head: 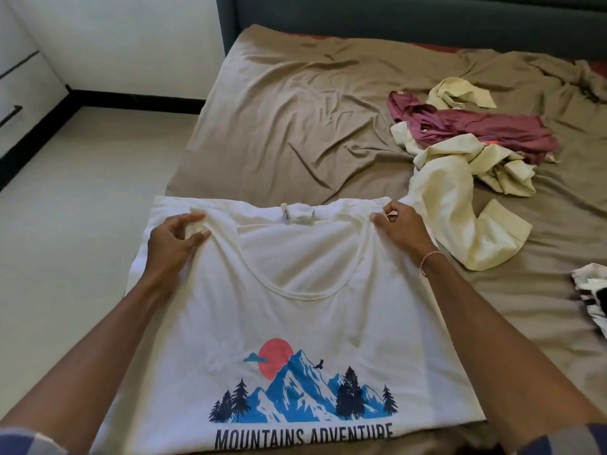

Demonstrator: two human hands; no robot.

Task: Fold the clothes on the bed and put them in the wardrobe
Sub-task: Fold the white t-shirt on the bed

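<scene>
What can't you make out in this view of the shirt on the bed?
Head view, the only one:
white T-shirt: hem and lower lettering cut off by the bottom edge.
neck label: print too small to read.
black-and-white garment: mostly cut off by the right edge.
maroon garment: shape hidden, tangled with the cream garment.

On near left corner of bed (295, 110): T-shirt (295, 323), spread flat. Behind, to right: heap of clothes (460, 152). Left of bed: floor (82, 224).
</scene>
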